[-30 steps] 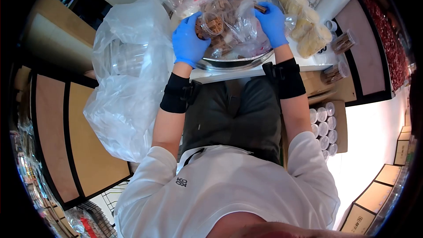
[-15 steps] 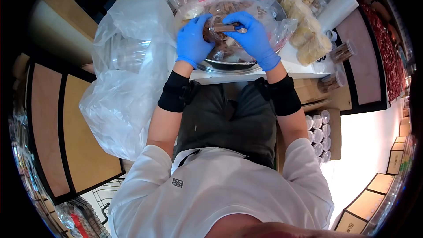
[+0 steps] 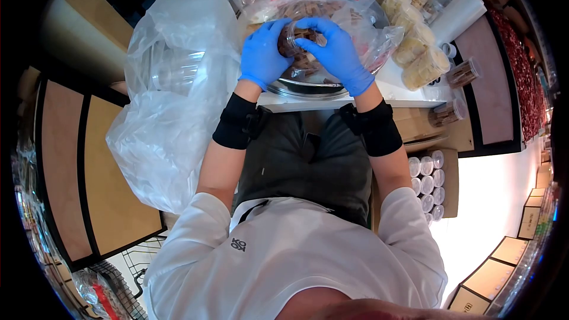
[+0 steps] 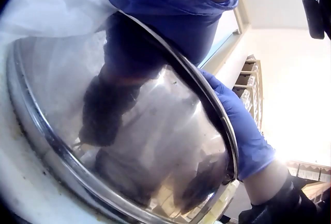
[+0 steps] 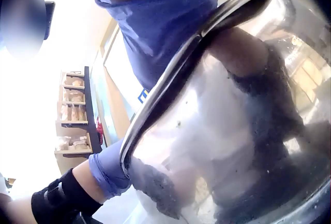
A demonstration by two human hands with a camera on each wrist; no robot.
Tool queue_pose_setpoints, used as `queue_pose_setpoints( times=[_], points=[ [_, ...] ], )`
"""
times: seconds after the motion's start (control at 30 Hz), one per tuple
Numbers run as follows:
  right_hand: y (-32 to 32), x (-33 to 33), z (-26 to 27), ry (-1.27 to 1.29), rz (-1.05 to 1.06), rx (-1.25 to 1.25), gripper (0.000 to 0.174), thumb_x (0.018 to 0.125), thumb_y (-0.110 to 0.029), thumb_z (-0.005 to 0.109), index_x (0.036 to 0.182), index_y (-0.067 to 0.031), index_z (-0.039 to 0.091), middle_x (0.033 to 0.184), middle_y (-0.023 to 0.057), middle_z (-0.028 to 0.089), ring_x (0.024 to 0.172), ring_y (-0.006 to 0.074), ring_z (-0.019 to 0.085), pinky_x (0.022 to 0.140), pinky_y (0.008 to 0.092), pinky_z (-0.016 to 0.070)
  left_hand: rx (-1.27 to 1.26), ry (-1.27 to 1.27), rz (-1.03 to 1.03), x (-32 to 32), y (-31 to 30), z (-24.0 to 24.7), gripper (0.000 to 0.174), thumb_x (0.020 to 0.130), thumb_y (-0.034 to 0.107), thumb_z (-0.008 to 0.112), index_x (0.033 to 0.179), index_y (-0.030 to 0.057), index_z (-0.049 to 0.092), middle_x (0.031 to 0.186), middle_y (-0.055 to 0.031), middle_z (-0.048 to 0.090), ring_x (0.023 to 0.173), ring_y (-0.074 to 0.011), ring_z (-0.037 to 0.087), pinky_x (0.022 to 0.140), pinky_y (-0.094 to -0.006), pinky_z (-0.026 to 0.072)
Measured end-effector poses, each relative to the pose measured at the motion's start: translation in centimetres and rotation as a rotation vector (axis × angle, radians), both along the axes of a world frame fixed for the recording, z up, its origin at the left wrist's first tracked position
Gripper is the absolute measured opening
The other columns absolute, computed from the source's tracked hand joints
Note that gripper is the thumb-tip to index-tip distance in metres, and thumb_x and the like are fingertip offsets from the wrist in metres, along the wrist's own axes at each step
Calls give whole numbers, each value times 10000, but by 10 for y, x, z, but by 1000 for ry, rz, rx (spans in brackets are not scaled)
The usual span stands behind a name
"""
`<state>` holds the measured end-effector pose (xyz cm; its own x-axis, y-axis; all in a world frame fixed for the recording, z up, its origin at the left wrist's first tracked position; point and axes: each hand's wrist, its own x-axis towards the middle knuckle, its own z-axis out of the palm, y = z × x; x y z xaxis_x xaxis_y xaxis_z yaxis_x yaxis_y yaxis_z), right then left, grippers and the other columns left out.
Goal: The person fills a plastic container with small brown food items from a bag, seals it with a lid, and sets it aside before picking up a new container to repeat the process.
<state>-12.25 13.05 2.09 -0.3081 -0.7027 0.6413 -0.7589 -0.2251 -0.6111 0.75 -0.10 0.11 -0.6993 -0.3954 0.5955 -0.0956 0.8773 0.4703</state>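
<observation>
From here a shiny steel bowl (image 4: 129,131) fills most of the sight, its curved wall mirroring dark, smeared shapes. The blue-gloved left hand (image 4: 170,6) hangs over its rim at the top. The gloved right hand (image 4: 243,131) passes behind the rim on the right, a black wristband (image 4: 279,206) below it. Pale plastic sheeting (image 4: 46,6) shows top left, and shelves (image 4: 251,87) stand far off.

Plastic bags (image 3: 178,83) close around steel bowl (image 3: 299,90)

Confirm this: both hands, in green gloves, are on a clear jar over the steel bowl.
Not quite: the gloves are blue, as the head view shows. The left hand and right hand are on the clear jar over the steel bowl.
</observation>
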Motion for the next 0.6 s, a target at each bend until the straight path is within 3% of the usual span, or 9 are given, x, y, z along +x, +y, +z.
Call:
queue_pose_setpoints(
  times=[0.13, 0.2, 0.23, 0.33, 0.4, 0.43, 0.5, 0.53, 0.6],
  points=[
    [1, -2, -9, 114, -18, -94, 287, 840, -158, 728, 1106, -74, 664, 1030, 106, 682, 949, 269, 649, 855, 364, 508, 17, 1, -1, 0, 0, 1, 757, 599, 150, 822, 1304, 177, 549, 1187, -134, 623, 1067, -340, 609, 918, -420, 502],
    [2, -1, -12, -269, -55, -111, 248, 854, -148, 710, 1089, -73, 683, 1008, 115, 684, 964, 272, 645, 867, 365, 501, 10, 2, 5, 0, 1, 3, 753, 601, 150, 821, 1303, 179, 551, 1188, -133, 623, 1068, -342, 609, 920, -420, 502],
    [2, -4, -14, -270, -53, -109, 248, 854, -148, 710, 1089, -73, 683, 1008, 115, 684, 964, 272, 645, 867, 365, 501, 2, 1, 10, 0, 1, 3, 749, 602, 149, 819, 1301, 182, 552, 1189, -133, 623, 1069, -344, 608, 922, -420, 502],
    [4, -11, -15, -91, -59, -55, 194, 879, -130, 682, 1063, -70, 702, 997, 104, 680, 968, 263, 645, 871, 354, 500, -13, 2, -7, 0, 0, 2, 740, 606, 150, 818, 1297, 184, 556, 1195, -131, 622, 1071, -349, 608, 927, -420, 501],
    [8, -9, -12, 160, -23, 4, 180, 915, -86, 644, 1083, -57, 703, 1086, 70, 694, 981, 163, 648, 887, 303, 506, -17, 6, -16, -1, -1, 1, 737, 606, 149, 819, 1294, 185, 558, 1197, -132, 621, 1072, -351, 608, 928, -420, 502],
    [9, -9, -13, 161, -24, 3, 180, 915, -86, 644, 1083, -57, 703, 1086, 70, 694, 981, 163, 648, 887, 303, 506, -20, 10, -21, -1, -1, 1, 734, 607, 148, 819, 1292, 186, 559, 1199, -132, 621, 1072, -352, 608, 929, -420, 502],
    [9, -9, -15, -85, 96, -29, 190, 917, -56, 622, 1089, -63, 702, 1087, 73, 693, 954, 154, 645, 862, 293, 506, -17, 8, -19, -1, 0, 1, 732, 607, 146, 819, 1290, 185, 560, 1198, -132, 622, 1072, -352, 609, 928, -419, 502],
    [10, -9, -14, -85, 97, -30, 190, 917, -56, 622, 1089, -63, 702, 1087, 73, 693, 954, 154, 645, 862, 293, 506, -12, 4, -19, -1, 0, 1, 730, 607, 145, 820, 1289, 185, 560, 1197, -133, 623, 1071, -352, 610, 928, -419, 502],
    [12, -10, -12, -372, -18, -86, 219, 909, -54, 621, 1114, -65, 698, 1029, 61, 676, 913, 161, 628, 863, 298, 495, -10, 2, -13, 0, 0, 2, 729, 608, 141, 820, 1288, 180, 560, 1197, -132, 623, 1067, -351, 611, 928, -419, 502]
  ],
)
